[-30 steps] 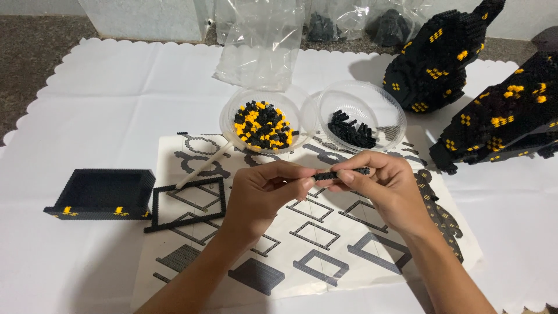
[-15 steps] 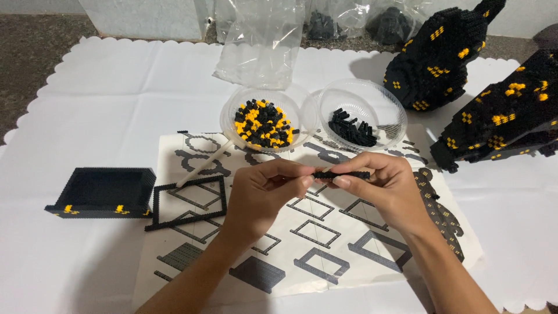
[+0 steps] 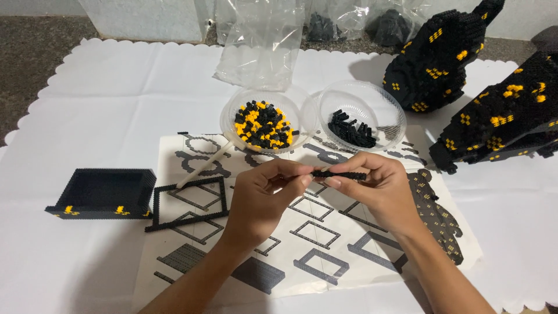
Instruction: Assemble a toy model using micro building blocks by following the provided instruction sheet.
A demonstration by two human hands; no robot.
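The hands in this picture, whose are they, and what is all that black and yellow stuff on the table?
The picture comes from a camera worn on a person's head, looking down, so you see that person's own two hands. The left hand and the right hand together pinch a thin black strip of tiny bricks. Under them lies a paper sheet printed with building shapes, on a white cloth. Behind sit two clear bowls: one with black and yellow bricks, one with black bricks only. On the left are a black brick box and a flat black frame. On the right stand two big black and yellow models.
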